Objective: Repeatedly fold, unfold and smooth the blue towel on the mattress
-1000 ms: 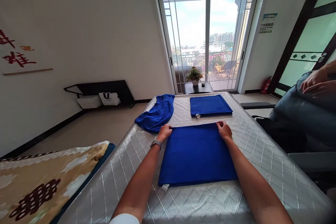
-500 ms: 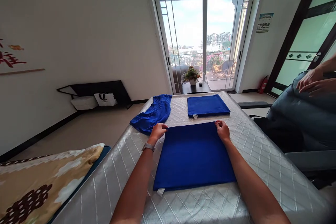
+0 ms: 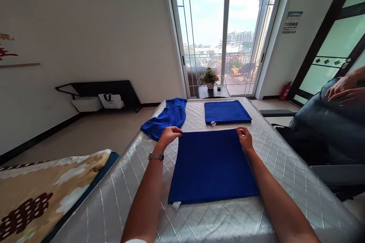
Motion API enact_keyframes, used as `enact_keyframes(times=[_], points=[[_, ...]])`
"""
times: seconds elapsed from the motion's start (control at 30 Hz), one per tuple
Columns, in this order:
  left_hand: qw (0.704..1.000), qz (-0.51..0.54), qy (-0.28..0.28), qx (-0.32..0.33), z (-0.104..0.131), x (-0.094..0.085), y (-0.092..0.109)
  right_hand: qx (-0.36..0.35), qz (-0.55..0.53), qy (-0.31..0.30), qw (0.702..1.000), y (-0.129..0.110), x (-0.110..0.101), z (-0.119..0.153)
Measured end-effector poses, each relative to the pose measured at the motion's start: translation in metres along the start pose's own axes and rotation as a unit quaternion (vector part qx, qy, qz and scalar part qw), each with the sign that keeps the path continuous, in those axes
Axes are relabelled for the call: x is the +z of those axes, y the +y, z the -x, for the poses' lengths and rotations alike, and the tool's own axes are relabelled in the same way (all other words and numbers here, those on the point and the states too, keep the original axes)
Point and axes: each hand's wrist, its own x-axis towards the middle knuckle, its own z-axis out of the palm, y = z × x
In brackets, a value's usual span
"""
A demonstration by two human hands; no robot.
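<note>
A flat blue cloth (image 3: 213,167), folded into a rectangle, lies in front of me with a white tag at its near left corner. My left hand (image 3: 170,135) pinches its far left corner, and my right hand (image 3: 244,139) pinches the far right one. The far edge runs taut between them and looks slightly raised. Beyond it rests a smaller folded blue cloth (image 3: 227,112), also tagged. A crumpled blue cloth (image 3: 168,117) lies past my left hand at the left edge of the quilted silver mattress (image 3: 137,182).
A patterned blanket (image 3: 71,182) is at lower left. Another person's hands (image 3: 343,90) rest at the right, above a black bag (image 3: 296,140). Past the mattress stand a small table with a potted plant (image 3: 210,77) and a sliding glass door (image 3: 226,34). A white bag (image 3: 111,101) sits by the left wall.
My view has shifted slightly. Both hands still grip the far corners, and the far edge appears lifted a little. My left wrist has turned somewhat outward.
</note>
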Motion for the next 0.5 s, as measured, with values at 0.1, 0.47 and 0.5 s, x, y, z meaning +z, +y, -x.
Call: enact_keyframes(times=[0.1,0.47,0.5], points=[[0.999,0.036,-0.001,0.023,0.015,-0.01,0.025,-0.021,-0.025,0.017,0.999,-0.026,-0.016,-0.005],[0.933,0.265,0.111,0.215,0.135,-0.068,0.141,-0.23,-0.115,0.196,0.946,-0.191,-0.103,0.054],[0.924,0.277,0.116,0.238,0.149,-0.072,0.151,-0.259,-0.123,0.22,0.932,-0.207,-0.112,0.064]])
